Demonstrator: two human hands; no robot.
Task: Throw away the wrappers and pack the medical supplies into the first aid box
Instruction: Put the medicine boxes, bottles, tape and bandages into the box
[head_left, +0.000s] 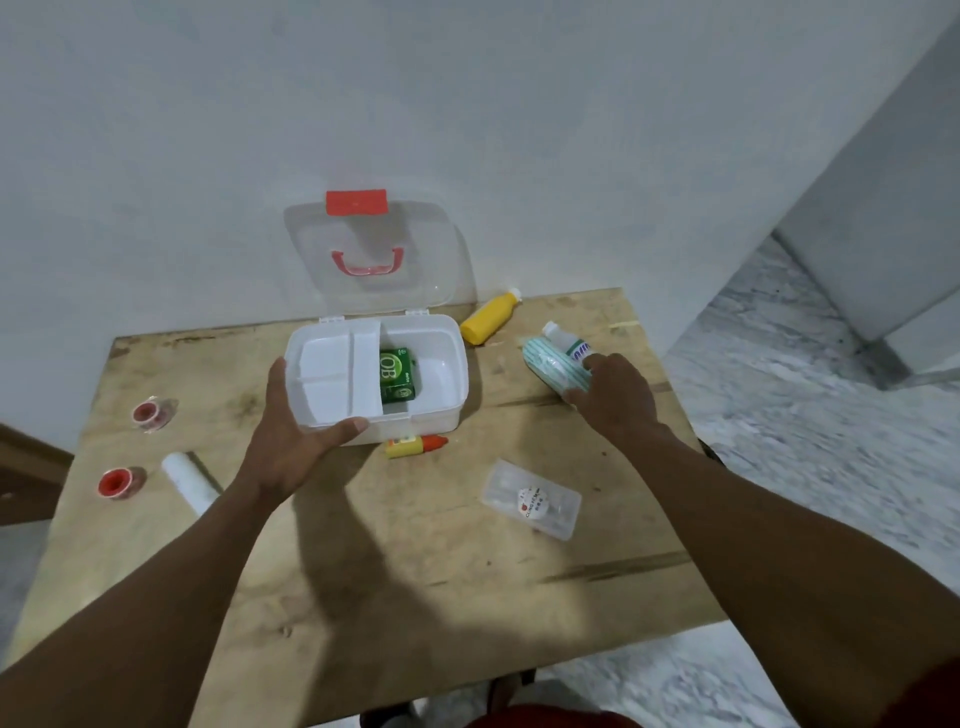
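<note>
Head view: left hand (291, 441) grips the near-left corner of the white plastic first aid box (431, 422), lid open; right hand (618, 400) is curled around the green-striped white bandage roll (550, 364), right of the box.

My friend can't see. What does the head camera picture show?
A person's left hand holds the corner of an open first aid box with a green packet inside, while the right hand grips a striped bandage roll nearby. Bottles, tape rolls and a clear case lie on the wooden table.
</note>
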